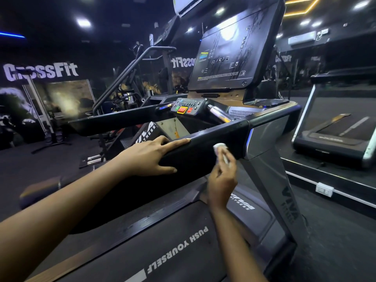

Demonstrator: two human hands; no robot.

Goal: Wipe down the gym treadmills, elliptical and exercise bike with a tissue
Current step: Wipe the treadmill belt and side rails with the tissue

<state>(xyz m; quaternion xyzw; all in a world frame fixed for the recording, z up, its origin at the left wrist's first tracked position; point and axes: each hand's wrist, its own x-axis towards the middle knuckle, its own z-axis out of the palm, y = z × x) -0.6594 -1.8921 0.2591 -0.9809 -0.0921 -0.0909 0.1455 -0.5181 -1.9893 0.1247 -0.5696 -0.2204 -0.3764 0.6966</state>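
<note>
I stand at a black treadmill whose right handrail (211, 139) runs across the middle of the view. My left hand (150, 155) rests on the near end of that rail, fingers stretched over its top and thumb under its side. My right hand (222, 178) pinches a small white tissue (220, 148) and holds it against the rail's outer side, just before the silver upright (264, 139). The console screen (225, 58) and the button panel (186, 107) stand beyond. The belt (162, 253) reads "PUSH YOURSELF".
The left handrail (114, 119) lies parallel farther off. A second treadmill (335, 131) sits on a raised platform at right, with a white wall socket (324, 189) on the platform edge. Dark frames and gym gear (130, 72) fill the back left.
</note>
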